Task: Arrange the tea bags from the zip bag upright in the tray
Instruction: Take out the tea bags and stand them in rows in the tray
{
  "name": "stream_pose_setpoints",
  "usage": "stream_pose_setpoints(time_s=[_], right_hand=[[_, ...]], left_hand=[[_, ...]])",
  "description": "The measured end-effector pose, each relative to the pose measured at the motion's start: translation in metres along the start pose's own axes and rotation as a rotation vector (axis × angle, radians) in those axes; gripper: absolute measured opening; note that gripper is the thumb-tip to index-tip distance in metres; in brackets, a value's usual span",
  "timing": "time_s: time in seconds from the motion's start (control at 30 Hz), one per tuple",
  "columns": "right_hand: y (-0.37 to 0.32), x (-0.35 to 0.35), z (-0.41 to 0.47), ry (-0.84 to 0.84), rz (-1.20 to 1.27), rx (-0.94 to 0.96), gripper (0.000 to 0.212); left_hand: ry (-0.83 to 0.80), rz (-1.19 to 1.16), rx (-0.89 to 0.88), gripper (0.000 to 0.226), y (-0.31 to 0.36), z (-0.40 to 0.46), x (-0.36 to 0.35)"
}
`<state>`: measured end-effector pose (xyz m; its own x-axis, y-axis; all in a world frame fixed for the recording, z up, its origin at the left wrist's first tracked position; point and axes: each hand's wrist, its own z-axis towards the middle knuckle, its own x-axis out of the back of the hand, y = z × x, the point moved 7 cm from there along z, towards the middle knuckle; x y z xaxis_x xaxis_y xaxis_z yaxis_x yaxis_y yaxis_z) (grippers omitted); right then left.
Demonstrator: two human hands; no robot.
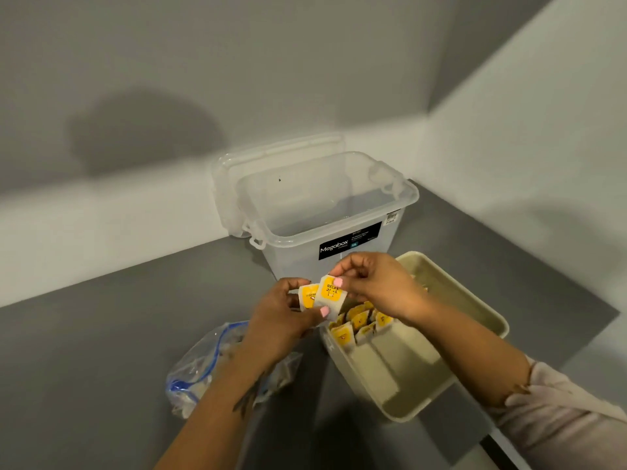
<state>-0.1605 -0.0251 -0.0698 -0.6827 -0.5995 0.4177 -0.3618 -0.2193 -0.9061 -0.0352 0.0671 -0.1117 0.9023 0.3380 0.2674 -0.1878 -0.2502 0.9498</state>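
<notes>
Mid-transfer: left hand [281, 320] grips two tea bags [322, 295] just above the tray [475, 300], right hand [376, 283] pinches the front one's top edge, zip bag [210, 364] lies left; next, probably slot it upright beside the standing bags [359, 322].

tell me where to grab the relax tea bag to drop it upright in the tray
Pinch the RELAX tea bag by its top edge, from above, as the right hand does now. It is flat and thin, and the tray slots open upward, so a top pinch leaves the bottom edge free to slide in.
</notes>
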Motion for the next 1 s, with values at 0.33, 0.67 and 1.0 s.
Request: stream_pose_setpoints(time_s=[0.33,0.67,1.0], right_hand=[[0.011,0.071,0.003,-0.159,-0.389,0.039,0.012],[0.069,0.095,0.007,-0.171,-0.842,0.066,0.009],[0.105,0.075,0.007,-0.166,-1.055,0.121,0.018]], left_hand=[[0.002,0.077,-0.088,0.027,0.024,0.012,-0.059],[0.184,0.091,-0.018,0.012,0.009,0.013,-0.064],[0.214,0.093,0.005,0.012,0.005,0.011,-0.069]])
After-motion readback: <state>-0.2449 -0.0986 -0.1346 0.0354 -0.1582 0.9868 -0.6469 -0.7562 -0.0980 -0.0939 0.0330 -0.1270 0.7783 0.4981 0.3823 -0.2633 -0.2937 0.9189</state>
